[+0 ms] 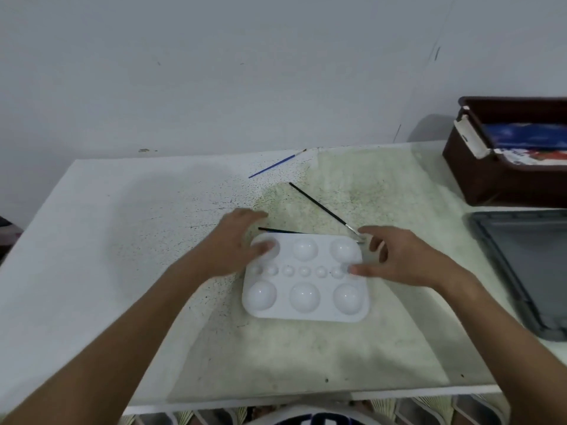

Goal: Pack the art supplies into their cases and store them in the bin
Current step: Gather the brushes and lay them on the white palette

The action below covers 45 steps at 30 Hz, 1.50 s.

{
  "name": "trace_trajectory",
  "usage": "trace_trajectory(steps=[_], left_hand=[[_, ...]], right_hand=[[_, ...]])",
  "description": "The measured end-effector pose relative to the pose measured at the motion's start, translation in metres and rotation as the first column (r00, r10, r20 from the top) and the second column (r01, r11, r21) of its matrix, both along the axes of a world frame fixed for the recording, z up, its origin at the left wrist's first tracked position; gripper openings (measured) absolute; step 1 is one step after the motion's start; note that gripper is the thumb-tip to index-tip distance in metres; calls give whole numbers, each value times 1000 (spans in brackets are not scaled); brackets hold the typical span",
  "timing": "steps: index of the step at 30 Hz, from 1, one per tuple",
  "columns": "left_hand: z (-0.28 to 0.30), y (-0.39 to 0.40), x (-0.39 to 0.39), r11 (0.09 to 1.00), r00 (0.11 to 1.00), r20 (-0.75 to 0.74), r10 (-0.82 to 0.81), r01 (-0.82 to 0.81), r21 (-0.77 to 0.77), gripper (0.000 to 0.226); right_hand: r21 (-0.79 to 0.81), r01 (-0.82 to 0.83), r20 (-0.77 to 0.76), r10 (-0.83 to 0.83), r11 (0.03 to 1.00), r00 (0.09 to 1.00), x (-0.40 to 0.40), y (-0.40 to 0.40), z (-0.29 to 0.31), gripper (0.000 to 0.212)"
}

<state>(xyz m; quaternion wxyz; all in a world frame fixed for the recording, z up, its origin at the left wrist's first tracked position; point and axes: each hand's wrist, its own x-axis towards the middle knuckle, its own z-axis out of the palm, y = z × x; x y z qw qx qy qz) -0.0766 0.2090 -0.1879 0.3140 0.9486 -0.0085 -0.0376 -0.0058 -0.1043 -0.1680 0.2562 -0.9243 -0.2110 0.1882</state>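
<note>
Behind the palette, gripped by both hands, lie three brushes.

Your left hand and right hand grip the white palette by its two far corners on the counter. A black brush lies at 12 o'clock from it, a blue brush farther at 11. The brown bin stands at 2 o'clock, a grey lid at 3.
</note>
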Motion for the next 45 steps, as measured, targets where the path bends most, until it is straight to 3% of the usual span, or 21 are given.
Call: trace_trajectory(steps=[5, 9, 13, 14, 18, 19, 22, 27, 35, 40, 45], left_hand=[[0, 20, 87, 982, 996, -3, 87, -85, 167, 52], [4, 23, 127, 965, 995, -45, 91, -77, 252, 55], [2, 22, 141, 958, 993, -40, 115, -100, 267, 52], [1, 24, 142, 956, 993, -27, 117, -106, 273, 50], [-4, 28, 146, 952, 987, 59, 150, -161, 262, 39], [-5, 28, 147, 951, 983, 75, 168, -181, 250, 37], [-8, 29, 148, 946, 975, 96, 198, -216, 241, 30], [-9, 33, 145, 953, 984, 88, 156, -174, 248, 30], [-8, 30, 114, 935, 997, 31, -66, 51, 350, 24], [0, 21, 100, 942, 996, -3, -87, 83, 326, 26], [8, 10, 92, 955, 994, -95, -59, 84, 284, 30]], right_hand=[[45, 37, 119, -42, 998, 992, 46, 30, -2, 58], [-7, 24, -6, -24, 1000, 1000, 66, 63, -5, 72], [-8, -60, -71, 59, 998, 996, 70, 80, -2, 41], [-16, -84, -78, 82, 996, 994, 71, 82, -2, 43], [-85, -162, -76, 156, 983, 985, 75, 91, -1, 81], [-97, -177, -83, 170, 979, 982, 75, 92, -2, 80], [-90, -217, -72, 212, 972, 975, 75, 94, -5, 39], [-52, -264, -3, 264, 963, 965, 78, 92, -7, 32], [-69, -302, 107, 308, 951, 945, 85, 93, -12, 30], [-42, -281, 185, 283, 959, 941, 85, 91, -18, 22], [0, -200, 204, 196, 980, 959, 91, 80, -21, 40]])
